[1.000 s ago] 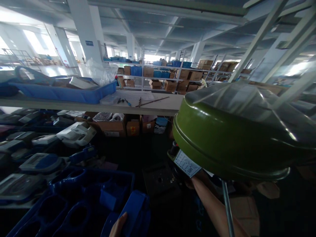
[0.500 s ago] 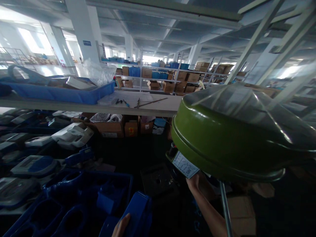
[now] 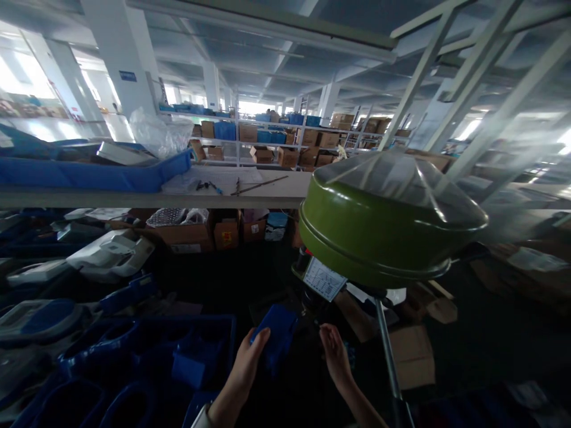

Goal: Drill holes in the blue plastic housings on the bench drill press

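Note:
My left hand (image 3: 245, 362) is closed around a blue plastic housing (image 3: 277, 333), thumb on its near side. The housing is held over a dark surface, left of a drill press with a green cover (image 3: 375, 229). My right hand (image 3: 334, 353) is below the press's label plate (image 3: 325, 278), fingers loosely bent and apart from the housing; I see nothing in it. A metal rod (image 3: 387, 345) slants down from the press to the right of this hand. The space under the press is dark and its details are hard to make out.
A blue crate (image 3: 214, 321) of blue plastic parts stands at the lower left, with white-and-blue housings (image 3: 109, 252) beyond it. A shelf (image 3: 285, 181) with drill bits and a blue bin (image 3: 89, 175) crosses behind. Cardboard (image 3: 413, 356) lies at the right.
My left hand has brought the blue housing up and right, away from the crate. My right hand has come down from beside the label plate. The view has shifted, so the press looks smaller.

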### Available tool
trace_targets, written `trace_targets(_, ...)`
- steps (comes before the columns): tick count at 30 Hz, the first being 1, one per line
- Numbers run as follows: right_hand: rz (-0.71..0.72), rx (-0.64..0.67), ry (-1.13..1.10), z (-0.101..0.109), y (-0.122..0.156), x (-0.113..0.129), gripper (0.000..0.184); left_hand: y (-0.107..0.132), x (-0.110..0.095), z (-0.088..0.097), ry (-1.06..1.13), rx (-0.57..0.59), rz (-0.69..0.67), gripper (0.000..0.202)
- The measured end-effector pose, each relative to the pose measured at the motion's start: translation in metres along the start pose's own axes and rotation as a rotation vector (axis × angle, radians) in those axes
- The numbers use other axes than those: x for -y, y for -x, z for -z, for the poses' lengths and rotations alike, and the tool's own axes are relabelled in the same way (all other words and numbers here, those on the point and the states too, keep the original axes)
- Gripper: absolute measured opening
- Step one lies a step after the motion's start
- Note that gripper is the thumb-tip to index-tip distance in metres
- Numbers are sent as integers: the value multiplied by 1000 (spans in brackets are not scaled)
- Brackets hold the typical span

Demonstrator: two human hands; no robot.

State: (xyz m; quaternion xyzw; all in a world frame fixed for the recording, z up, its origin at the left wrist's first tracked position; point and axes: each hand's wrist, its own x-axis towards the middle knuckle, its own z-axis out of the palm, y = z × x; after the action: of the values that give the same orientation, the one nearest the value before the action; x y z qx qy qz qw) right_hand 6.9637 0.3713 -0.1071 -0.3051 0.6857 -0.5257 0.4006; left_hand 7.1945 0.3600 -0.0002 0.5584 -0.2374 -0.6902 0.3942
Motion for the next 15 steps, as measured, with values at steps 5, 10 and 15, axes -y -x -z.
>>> trace_targets(5,-202,-18,-152,-12,13,-5,78,2,-2,-8,-43,13,-16,70)
trace_targets(10,-431,78,-374,-35,26,-13,61,-4,6,30,-108,-12,-2,67)
trace_targets(15,-478,16,-578,-64,33,-15,60,-4,13,95,-149,-111,-120,66)
